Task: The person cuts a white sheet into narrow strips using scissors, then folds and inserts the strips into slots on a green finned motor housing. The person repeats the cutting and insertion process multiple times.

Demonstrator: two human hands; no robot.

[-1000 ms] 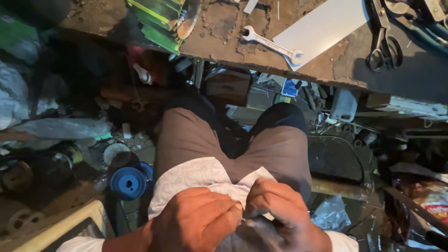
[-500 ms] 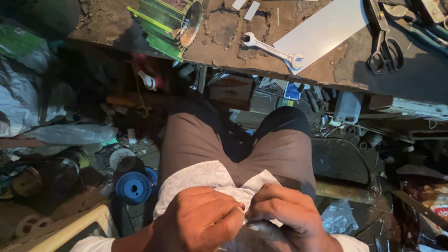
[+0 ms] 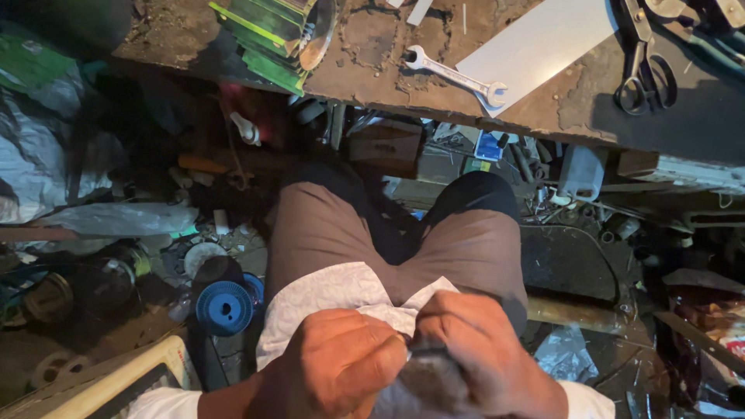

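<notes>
- Down at six o'clock, the left hand (image 3: pixel 334 361) and right hand (image 3: pixel 473 357) meet, knuckles up, over the lap.
- Both are closed, pinching a dark, fuzzy-looking object (image 3: pixel 423 380) between them; what it is I cannot tell.
- Judging by its look, it is light and soft, best held by its edges with fingertips.
- At twelve o'clock on the workbench (image 3: pixel 372 54) lies a spanner (image 3: pixel 454 76).

I'm looking at a cluttered workshop: a worn surface (image 3: pixel 372 70) carrying a spanner (image 3: pixel 454 74), shears (image 3: pixel 644 66) and sheet metal (image 3: pixel 535 46), with what may be scrap parts below.
</notes>
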